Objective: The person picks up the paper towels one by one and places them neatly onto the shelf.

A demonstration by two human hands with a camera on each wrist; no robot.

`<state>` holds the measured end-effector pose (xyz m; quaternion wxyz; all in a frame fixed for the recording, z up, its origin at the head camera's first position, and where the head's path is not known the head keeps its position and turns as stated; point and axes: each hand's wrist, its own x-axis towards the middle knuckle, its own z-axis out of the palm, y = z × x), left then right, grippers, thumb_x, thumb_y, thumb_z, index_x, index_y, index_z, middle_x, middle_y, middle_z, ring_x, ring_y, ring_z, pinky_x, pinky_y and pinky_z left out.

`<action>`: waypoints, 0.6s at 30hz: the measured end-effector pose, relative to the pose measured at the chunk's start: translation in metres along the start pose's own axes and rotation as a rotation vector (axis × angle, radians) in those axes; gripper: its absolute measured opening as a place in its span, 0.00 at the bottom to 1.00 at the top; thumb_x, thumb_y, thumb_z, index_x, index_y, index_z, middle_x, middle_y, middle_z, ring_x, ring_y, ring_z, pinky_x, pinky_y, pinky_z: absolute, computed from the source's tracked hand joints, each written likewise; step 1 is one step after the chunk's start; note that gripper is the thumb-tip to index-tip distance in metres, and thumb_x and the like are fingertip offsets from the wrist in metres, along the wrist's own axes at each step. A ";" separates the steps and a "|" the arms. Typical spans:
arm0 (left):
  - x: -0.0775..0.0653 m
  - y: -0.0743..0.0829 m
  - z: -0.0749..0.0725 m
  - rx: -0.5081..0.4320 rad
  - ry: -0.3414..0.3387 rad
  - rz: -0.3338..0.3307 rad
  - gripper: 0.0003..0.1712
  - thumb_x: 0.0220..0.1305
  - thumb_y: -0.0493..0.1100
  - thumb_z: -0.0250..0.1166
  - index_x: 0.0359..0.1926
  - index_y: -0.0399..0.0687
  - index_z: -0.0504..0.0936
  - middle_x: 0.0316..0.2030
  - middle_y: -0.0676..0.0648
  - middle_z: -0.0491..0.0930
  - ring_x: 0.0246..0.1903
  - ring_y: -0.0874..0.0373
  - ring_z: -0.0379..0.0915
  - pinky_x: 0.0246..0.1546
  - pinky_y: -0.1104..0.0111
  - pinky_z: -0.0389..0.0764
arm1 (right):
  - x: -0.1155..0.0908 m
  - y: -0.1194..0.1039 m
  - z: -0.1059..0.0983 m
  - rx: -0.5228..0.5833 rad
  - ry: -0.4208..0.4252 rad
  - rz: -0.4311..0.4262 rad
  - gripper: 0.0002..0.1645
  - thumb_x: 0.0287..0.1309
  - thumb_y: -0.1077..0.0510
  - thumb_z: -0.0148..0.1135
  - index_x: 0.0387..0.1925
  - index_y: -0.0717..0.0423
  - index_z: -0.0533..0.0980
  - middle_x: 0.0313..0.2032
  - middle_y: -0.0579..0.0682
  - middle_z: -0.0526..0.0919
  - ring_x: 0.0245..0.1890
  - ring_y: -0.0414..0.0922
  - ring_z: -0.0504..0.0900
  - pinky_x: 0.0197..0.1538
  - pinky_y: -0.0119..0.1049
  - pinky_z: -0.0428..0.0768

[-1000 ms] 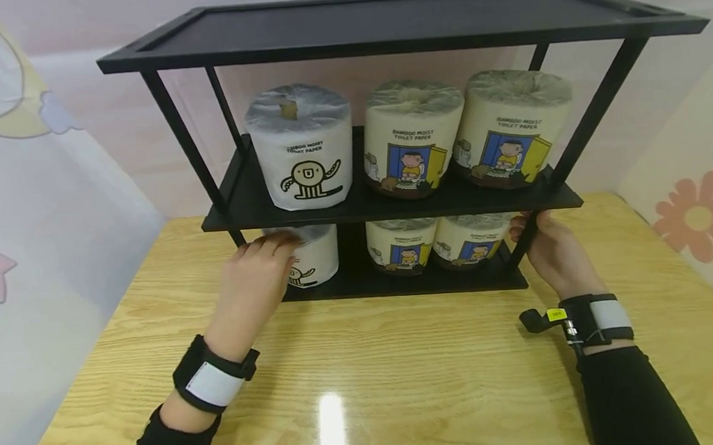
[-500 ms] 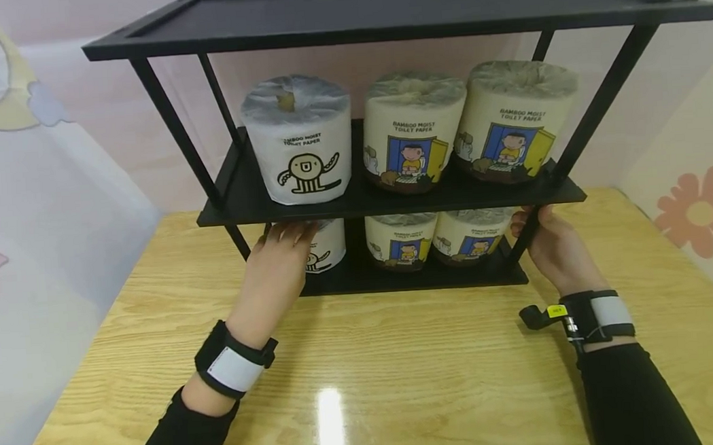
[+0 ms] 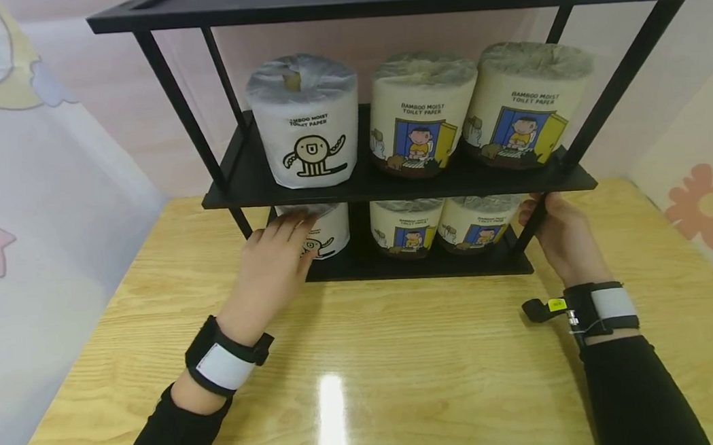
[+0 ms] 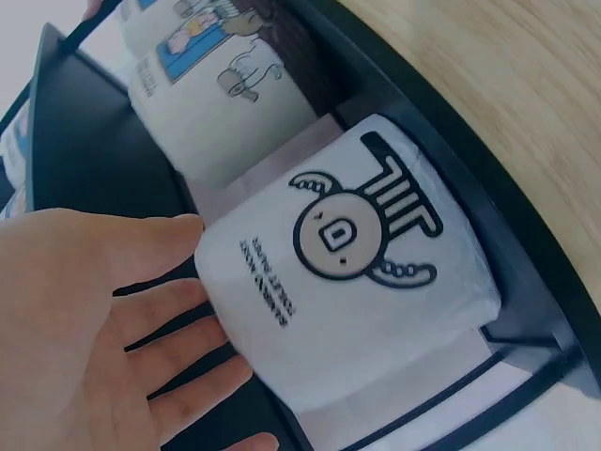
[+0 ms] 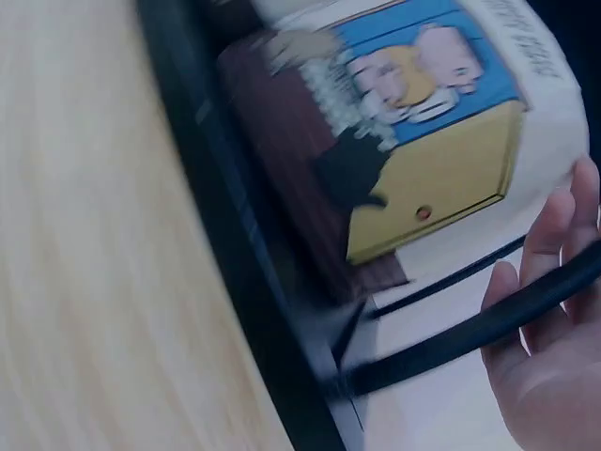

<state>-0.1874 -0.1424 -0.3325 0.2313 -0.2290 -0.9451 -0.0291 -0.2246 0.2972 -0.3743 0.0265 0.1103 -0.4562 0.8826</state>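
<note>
A white wrapped toilet roll (image 3: 334,232) with a smiling cartoon figure stands at the left of the rack's bottom level. My left hand (image 3: 273,261) reaches in beside it. The left wrist view shows that hand's thumb and spread fingers right at the top end of the roll (image 4: 347,301). At the rack's right end, my right hand (image 3: 567,237) is by the front post (image 3: 534,225). Its loosely bent fingers (image 5: 545,225) pass behind the post, fingertips close to the cream toilet roll (image 5: 441,178) with a yellow door picture.
A black rack (image 3: 391,192) stands on the wooden table (image 3: 401,356) against a patterned backdrop. Another cream toilet roll (image 3: 407,229) is at its bottom middle. The middle shelf carries a white roll (image 3: 308,130) and two cream rolls, the right one (image 3: 524,110) tilted in view.
The lower white roll has shifted right, nearer the middle roll. My left hand moved right with it, then drew back slightly. My right hand stays at the post. The head view has tilted down.
</note>
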 end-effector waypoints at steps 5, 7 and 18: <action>-0.012 -0.009 -0.009 -0.044 -0.038 -0.021 0.27 0.65 0.46 0.69 0.63 0.45 0.76 0.60 0.44 0.76 0.57 0.45 0.73 0.50 0.51 0.76 | -0.011 -0.006 0.002 -0.160 0.046 -0.003 0.13 0.74 0.56 0.51 0.43 0.64 0.75 0.39 0.54 0.77 0.43 0.47 0.77 0.55 0.36 0.72; -0.018 -0.014 -0.011 -0.041 -0.036 -0.019 0.25 0.66 0.46 0.68 0.61 0.44 0.78 0.58 0.43 0.77 0.55 0.44 0.74 0.51 0.52 0.77 | -0.015 -0.010 0.002 -0.175 0.058 0.013 0.14 0.73 0.55 0.52 0.45 0.63 0.75 0.41 0.53 0.78 0.45 0.46 0.77 0.56 0.35 0.71; -0.051 -0.060 -0.028 -0.010 -0.074 -0.154 0.17 0.67 0.43 0.66 0.54 0.42 0.82 0.48 0.38 0.82 0.47 0.39 0.78 0.41 0.48 0.79 | -0.051 -0.046 -0.008 -0.903 0.163 -0.067 0.19 0.76 0.53 0.49 0.62 0.55 0.70 0.52 0.38 0.75 0.50 0.31 0.76 0.49 0.19 0.73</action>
